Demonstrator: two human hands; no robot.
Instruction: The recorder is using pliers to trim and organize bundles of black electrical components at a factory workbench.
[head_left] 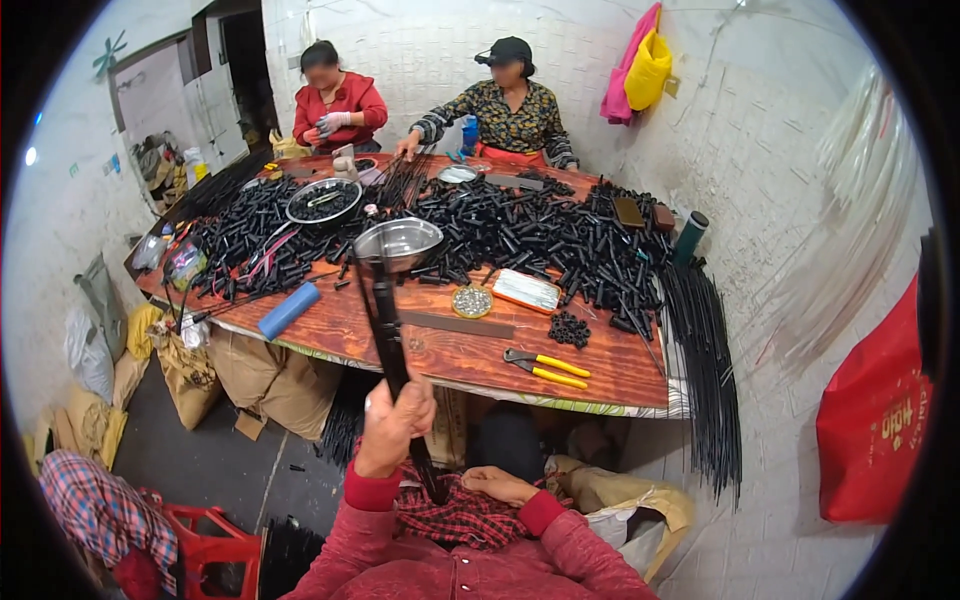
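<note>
White-walled room (pixel 410 50) with a red-brown wooden table (pixel 620 372), heaped with short black tubes (pixel 560 235). The left hand (pixel 398 420) is clasped round a bundle of long black rods (pixel 388 325), held near-upright before the table's near edge. The right hand (pixel 500 486) lies on red-checked cloth (pixel 455 518); whether it grips any is unclear. A round steel bowl (pixel 292 210) contains black pieces (pixel 340 192); a small round dish (pixel 490 309), silvery bits (pixel 472 300); a red-rimmed tray (pixel 522 304), whitish slivers (pixel 527 288). A red bag (pixel 860 430) bears gold printed characters (pixel 897 425).
</note>
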